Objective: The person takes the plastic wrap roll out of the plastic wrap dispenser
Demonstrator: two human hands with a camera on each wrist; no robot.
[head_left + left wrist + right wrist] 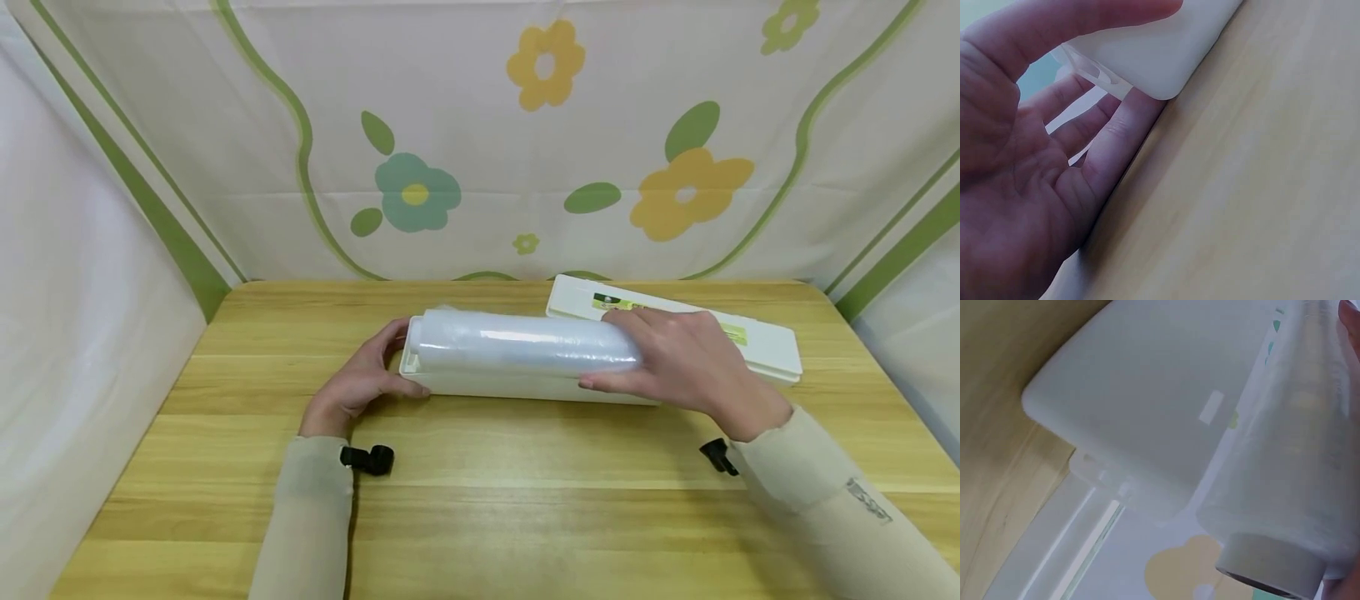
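Observation:
A roll of cling film (525, 342) lies along the top of a long white box (495, 386). My left hand (362, 379) holds the box's left end, thumb on the front and fingers round the back. The left wrist view shows that hand (1022, 156) with its fingers against the box's rounded corner (1154, 56). At the roll's right end, my right hand (686, 358) grips the film from above. In the right wrist view the roll (1285, 456), with its core end showing, stands apart from the box (1147, 381) at this end. The inside of the box is mostly hidden.
Behind my right hand lies a long white lid (772, 346) with green labels, angled across the back right of the wooden table (495, 508). A flower-printed curtain (480, 125) hangs along the table's back edge.

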